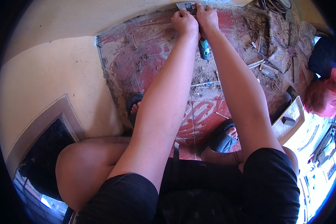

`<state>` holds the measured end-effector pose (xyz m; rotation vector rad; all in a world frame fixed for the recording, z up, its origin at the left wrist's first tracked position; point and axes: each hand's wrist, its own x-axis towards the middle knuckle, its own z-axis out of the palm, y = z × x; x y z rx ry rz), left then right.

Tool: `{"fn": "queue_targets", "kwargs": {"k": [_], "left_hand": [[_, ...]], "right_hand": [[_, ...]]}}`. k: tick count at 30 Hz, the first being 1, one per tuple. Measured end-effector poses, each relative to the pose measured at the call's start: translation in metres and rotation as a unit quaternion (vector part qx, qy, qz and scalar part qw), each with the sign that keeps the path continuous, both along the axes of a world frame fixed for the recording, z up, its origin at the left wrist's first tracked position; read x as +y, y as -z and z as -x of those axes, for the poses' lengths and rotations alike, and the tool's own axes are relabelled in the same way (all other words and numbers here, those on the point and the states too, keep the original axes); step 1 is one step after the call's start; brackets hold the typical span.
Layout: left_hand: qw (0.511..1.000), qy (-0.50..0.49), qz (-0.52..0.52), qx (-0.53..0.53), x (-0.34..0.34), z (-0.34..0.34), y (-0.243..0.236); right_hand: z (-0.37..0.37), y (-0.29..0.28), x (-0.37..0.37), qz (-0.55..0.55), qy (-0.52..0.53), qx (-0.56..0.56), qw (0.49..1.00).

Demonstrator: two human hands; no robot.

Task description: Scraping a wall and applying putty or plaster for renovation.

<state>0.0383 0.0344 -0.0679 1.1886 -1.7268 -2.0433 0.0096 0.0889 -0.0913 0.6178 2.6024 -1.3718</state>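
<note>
Plate [190, 6] at foot of wall [100, 16], fingers of left hand [185, 21] and right hand [207, 19] grasping it. Teal handle [204, 49] below right wrist; dirt [153, 31] cluttering red floor [181, 128]; scraps [269, 70], tray [301, 105], red bag [323, 95] to right.

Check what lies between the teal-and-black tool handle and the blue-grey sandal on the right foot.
Head view: dusty red floor tiles and thin pale sticks lie between handle and sandal.
</note>
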Motion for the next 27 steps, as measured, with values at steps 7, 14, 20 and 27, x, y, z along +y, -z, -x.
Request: {"fn": "queue_targets", "kwargs": {"k": [7, 14, 20, 27], "left_hand": [[1.0, 0.003, 0.015, 0.019, -0.001, -0.002, 0.007], [0.999, 0.04, 0.009, 0.029, -0.003, 0.004, 0.027], [0.998, 0.023, -0.046, 0.031, 0.003, 0.007, 0.019], [0.999, 0.027, 0.011, 0.039, 0.008, 0.003, 0.003]], "right_hand": [[-0.004, -0.008, 0.001, 0.012, 0.01, 0.006, 1.0], [-0.006, -0.017, 0.001, -0.003, 0.015, 0.016, 1.0], [-0.004, -0.024, 0.006, 0.016, 0.032, -0.004, 0.999], [-0.002, -0.022, 0.01, 0.003, 0.012, 0.026, 1.0]]}}
